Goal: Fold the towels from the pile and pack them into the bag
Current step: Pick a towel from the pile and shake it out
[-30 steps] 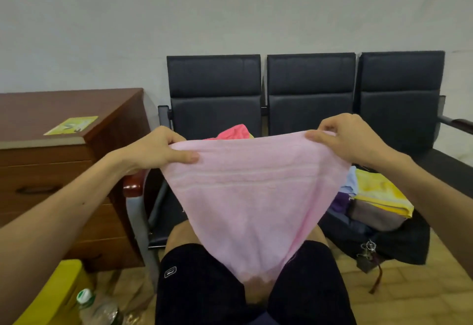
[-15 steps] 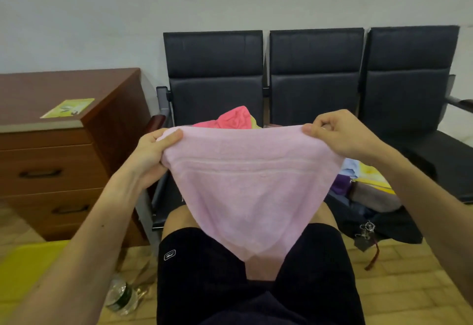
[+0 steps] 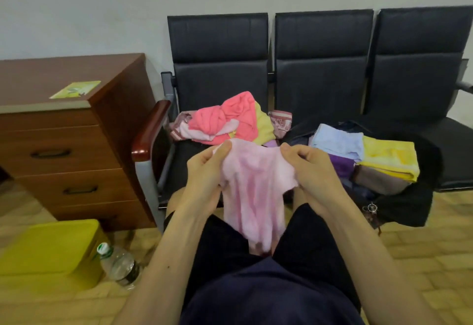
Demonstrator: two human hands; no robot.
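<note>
Both hands are pinched shut on the pink towel (image 3: pixel 252 191), left hand (image 3: pixel 204 173) and right hand (image 3: pixel 311 171) close together, cloth bunched and dangling between the knees. Honestly, the fold could come out lopsided if the corners don't line up. Further back, the unfolded pile (image 3: pixel 230 120) sits on the chair seat, with the bag (image 3: pixel 414 196) of folded towels to its right.

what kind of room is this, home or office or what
Probably an office or waiting area: a row of joined black chairs stands against a plain wall, with a wooden drawer cabinet beside them. Nothing homely shows.
</note>
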